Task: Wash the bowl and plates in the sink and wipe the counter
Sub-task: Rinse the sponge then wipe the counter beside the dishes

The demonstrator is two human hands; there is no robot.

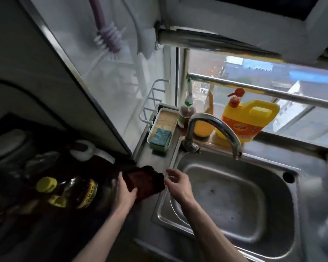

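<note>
We look down on our left hand (pixel 126 190) gripping a dark red cloth (pixel 146 183) — thumb laid over its near edge, fingers curled round the left side. The cloth lies bunched on the steel counter (pixel 151 161) just left of the sink (pixel 235 195), its right edge reaching the sink's rim. Our right hand (pixel 178 184) hangs over that rim just beside the cloth, fingers loose and slightly spread, holding nothing; whether its fingertips touch the cloth we cannot tell. The sink's basin shows bare metal with a few dark specks, and the tap (pixel 216 127) arches over its far left corner. Behind the cloth, against the wall, a white tray (pixel 167 112) holds a blue-green sponge (pixel 160 137) at its near end. On the sill behind the tap stand a brown bottle (pixel 187 112) with a green-and-white nozzle and a yellow jug (pixel 252 118) with an orange pump, the two well apart. To our left, on the dim worktop, sits an oil bottle (pixel 76 191) with a yellow cap. A purple brush (pixel 108 36) hangs on the wall above — its bristles blurred.
</note>
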